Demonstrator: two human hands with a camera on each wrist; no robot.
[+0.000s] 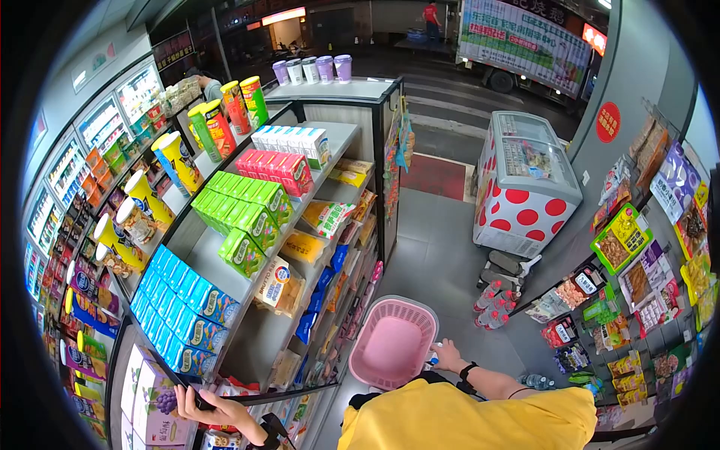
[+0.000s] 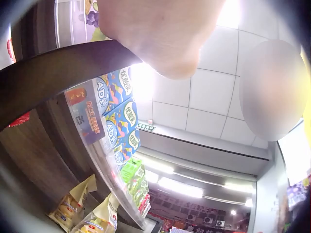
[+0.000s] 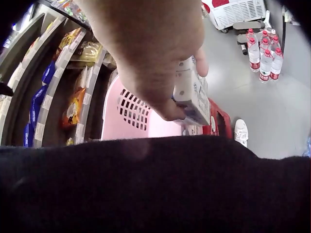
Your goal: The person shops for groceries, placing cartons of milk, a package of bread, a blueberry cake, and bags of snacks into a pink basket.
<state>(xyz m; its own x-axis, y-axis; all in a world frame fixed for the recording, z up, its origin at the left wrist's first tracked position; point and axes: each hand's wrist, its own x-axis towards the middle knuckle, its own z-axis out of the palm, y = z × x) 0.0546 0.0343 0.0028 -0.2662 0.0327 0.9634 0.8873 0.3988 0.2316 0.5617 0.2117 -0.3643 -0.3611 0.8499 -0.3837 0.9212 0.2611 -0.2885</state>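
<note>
The shelf (image 1: 202, 257) stood to the left. The basket (image 1: 386, 351) lay just left of the right hand (image 1: 448, 355), the nearer one, which pinched a white carton (image 3: 193, 92) by its rim; the carton's long axis ran steeply down the right wrist view. The left hand (image 1: 217, 412) was at the shelf's edge, its curl unclear. Blue cartons (image 2: 124, 124) read "AD" and "优酸乳"; the white one's print was illegible.
</note>
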